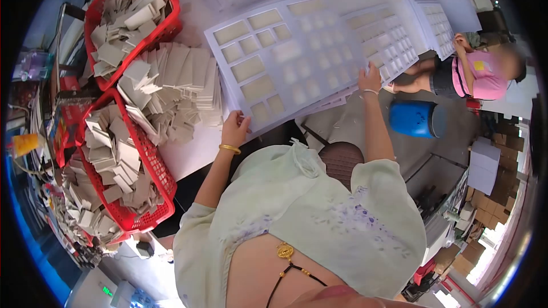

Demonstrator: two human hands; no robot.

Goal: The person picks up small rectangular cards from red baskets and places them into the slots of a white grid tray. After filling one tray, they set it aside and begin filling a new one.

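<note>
White panel (294,31) with divided compartments is held at the near edge of the table (188,161), beside the heaped grey pieces (185,77). It is best supported evenly from both ends and kept flat (thin sheets are easily flexed). Its near-left corner is pinched by the partly curled left hand (235,128); its right corner is gripped by the similarly curled right hand (370,78).
</note>
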